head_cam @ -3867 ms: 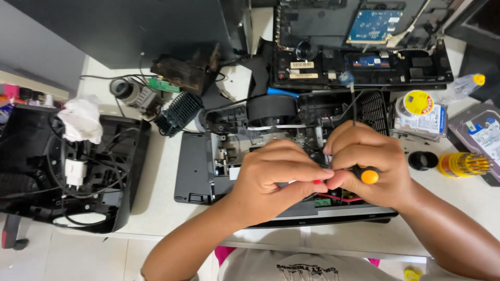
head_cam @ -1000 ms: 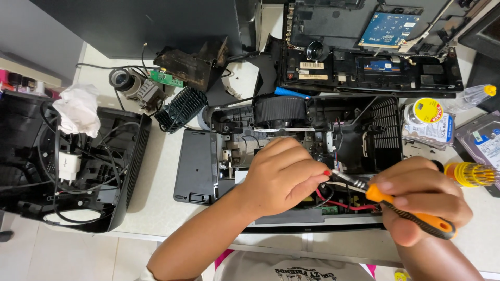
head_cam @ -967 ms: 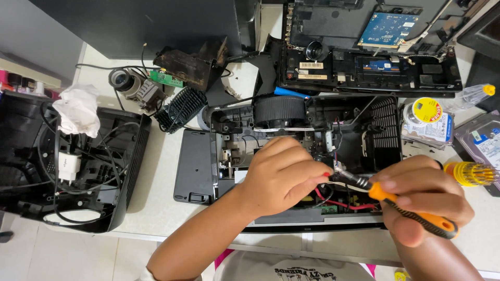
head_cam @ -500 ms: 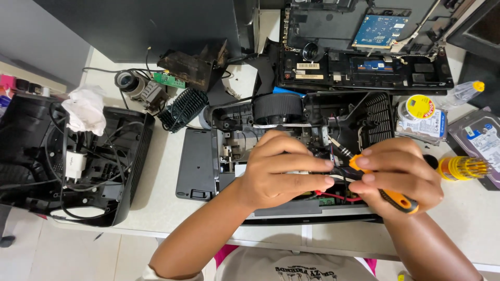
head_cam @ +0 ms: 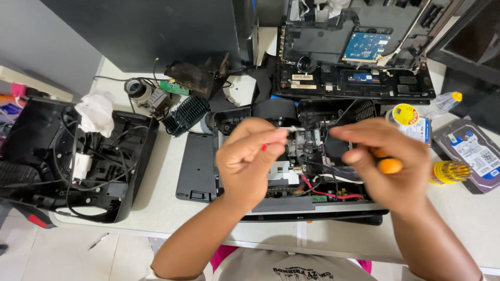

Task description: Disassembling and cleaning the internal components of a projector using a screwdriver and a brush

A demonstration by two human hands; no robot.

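The opened black projector [head_cam: 291,171] on the bench [head_cam: 161,208] shows red wires and metal frame. Left hand [head_cam: 250,158] pinches a small screw; right hand [head_cam: 388,166] grips an orange-handled screwdriver [head_cam: 389,165].

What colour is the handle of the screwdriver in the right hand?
Orange; the rounded screwdriver handle shows at the right hand, best in the head view.

screwdriver [head_cam: 389,165]: shaft hidden by right hand [head_cam: 385,161] | hands blurred
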